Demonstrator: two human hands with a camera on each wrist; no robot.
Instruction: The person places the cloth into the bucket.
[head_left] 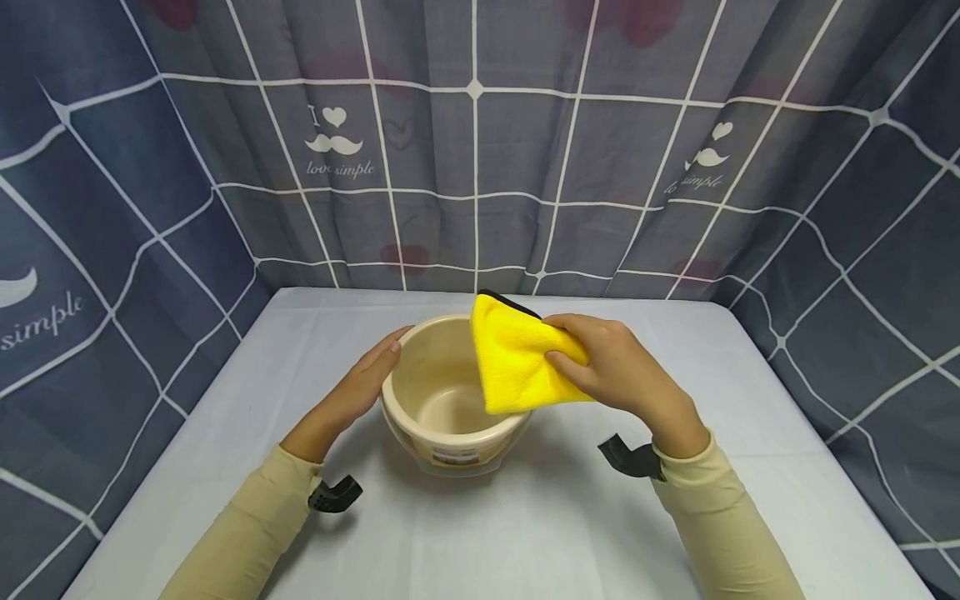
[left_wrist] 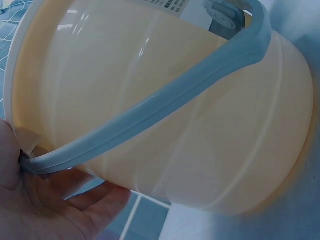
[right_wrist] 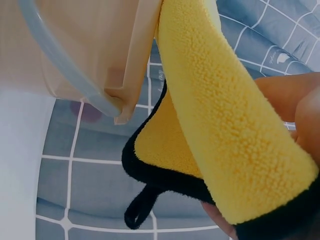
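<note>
A cream plastic bucket (head_left: 431,367) stands upright on the table, its inside showing nothing in it. My left hand (head_left: 356,383) grips its left rim, thumb over the edge and fingers against the outer wall. The bucket's handle (left_wrist: 150,110) hangs down across the outside in the left wrist view. Over the right part of the rim hangs a folded yellow cleaning cloth (head_left: 517,358), which my right hand (head_left: 618,362) pinches between thumb and fingers. Black edging and a small hanging loop (right_wrist: 139,211) on the cloth appear in the right wrist view.
A white cloth covers the table (head_left: 450,550). Grey-blue checked curtains (head_left: 517,150) close off the back and both sides. Each wrist bears a black strap-like piece (head_left: 335,495) that juts inward over the table.
</note>
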